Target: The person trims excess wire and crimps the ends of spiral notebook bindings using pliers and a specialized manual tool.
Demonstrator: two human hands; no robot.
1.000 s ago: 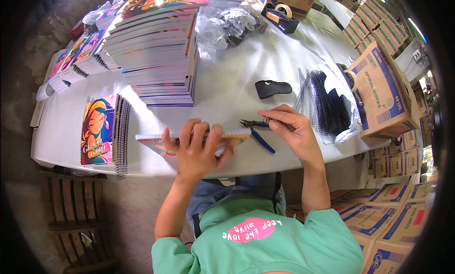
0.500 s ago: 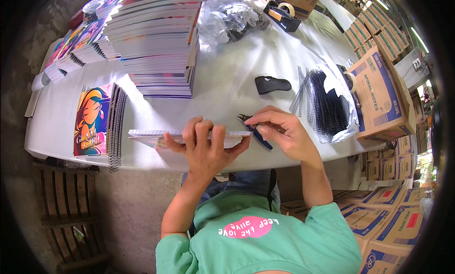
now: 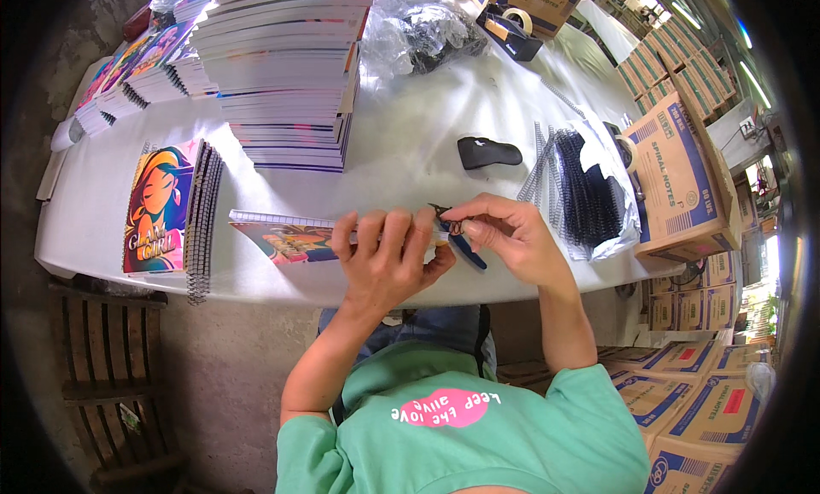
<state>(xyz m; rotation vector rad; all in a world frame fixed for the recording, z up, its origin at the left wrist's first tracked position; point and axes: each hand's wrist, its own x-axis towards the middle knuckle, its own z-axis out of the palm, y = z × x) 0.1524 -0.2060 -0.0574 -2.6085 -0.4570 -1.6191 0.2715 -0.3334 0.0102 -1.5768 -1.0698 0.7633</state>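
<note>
Left hand (image 3: pixel 384 253) gripped a notebook (image 3: pixel 286 240), fingers curled; right hand (image 3: pixel 517 238) pinched a wire coil (image 3: pixel 453 227), partly blocking blue-handled pliers (image 3: pixel 472 256). Black coil pile (image 3: pixel 585 195) lay near, rightward.

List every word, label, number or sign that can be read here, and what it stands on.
Wording is not copied, only located.
Green shirt: white lettering, upside down.
Flat notebook at left: cover title.
Carton at right: dark printing.
Lower-right cartons: printing, partly readable.
Black tape dispenser: white marking, too small to read.
Held notebook: no readable words.
</note>
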